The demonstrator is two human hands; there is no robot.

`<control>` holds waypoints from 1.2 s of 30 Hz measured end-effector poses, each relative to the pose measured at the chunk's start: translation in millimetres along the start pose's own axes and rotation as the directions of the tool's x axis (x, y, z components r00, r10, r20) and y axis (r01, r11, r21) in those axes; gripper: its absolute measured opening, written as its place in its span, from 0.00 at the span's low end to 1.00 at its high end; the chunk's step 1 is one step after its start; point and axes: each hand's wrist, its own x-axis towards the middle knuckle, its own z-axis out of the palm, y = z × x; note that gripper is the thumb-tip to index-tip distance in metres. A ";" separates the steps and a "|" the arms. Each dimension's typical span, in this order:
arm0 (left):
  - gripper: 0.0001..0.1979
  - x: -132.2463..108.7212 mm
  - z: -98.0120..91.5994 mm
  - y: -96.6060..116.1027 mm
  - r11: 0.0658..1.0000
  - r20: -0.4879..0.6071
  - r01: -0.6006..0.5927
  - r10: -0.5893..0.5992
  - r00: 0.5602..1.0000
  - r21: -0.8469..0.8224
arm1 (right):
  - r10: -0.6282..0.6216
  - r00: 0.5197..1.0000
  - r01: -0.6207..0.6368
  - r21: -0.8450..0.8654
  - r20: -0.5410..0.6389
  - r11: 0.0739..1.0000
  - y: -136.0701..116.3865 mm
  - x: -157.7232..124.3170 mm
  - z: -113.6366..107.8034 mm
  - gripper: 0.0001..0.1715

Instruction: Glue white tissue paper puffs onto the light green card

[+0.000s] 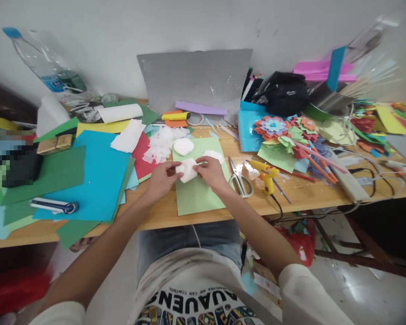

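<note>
Between my two hands is a small white paper piece (188,171), cut to a rounded shape. My left hand (165,177) pinches its left edge, and my right hand (211,170) pinches the right edge. Below it a light green sheet (199,198) lies on the table. On that sheet rests a rounded white paper piece (183,146), just beyond my fingers. Another white piece (214,155) lies partly hidden behind my right hand. A heap of small white paper scraps (164,142) sits to the left of the sheet.
Scissors (238,176) and a yellow glue gun (267,174) lie right of the sheet. Paper flowers (274,127) are farther right, near a power strip (353,183). Blue paper (88,180) and a stapler (54,205) are at left. A grey board (196,76) leans against the wall.
</note>
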 end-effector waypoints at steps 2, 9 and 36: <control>0.29 0.4 -3.2 -1.5 0.989 0.027 -0.059 0.056 0.998 0.137 | -0.024 1.000 0.024 -0.040 -0.009 0.999 2.2 2.0 0.1 0.12; 0.29 1.8 -9.9 -7.7 0.890 0.082 -0.232 0.217 0.973 0.392 | -0.052 0.999 0.050 -0.158 -0.004 0.986 3.5 1.0 1.4 0.11; 0.22 -9.2 -6.9 -12.2 0.499 0.297 -0.475 0.397 0.869 0.725 | -0.591 0.633 0.716 -0.668 0.500 0.203 4.3 -31.9 -6.6 0.23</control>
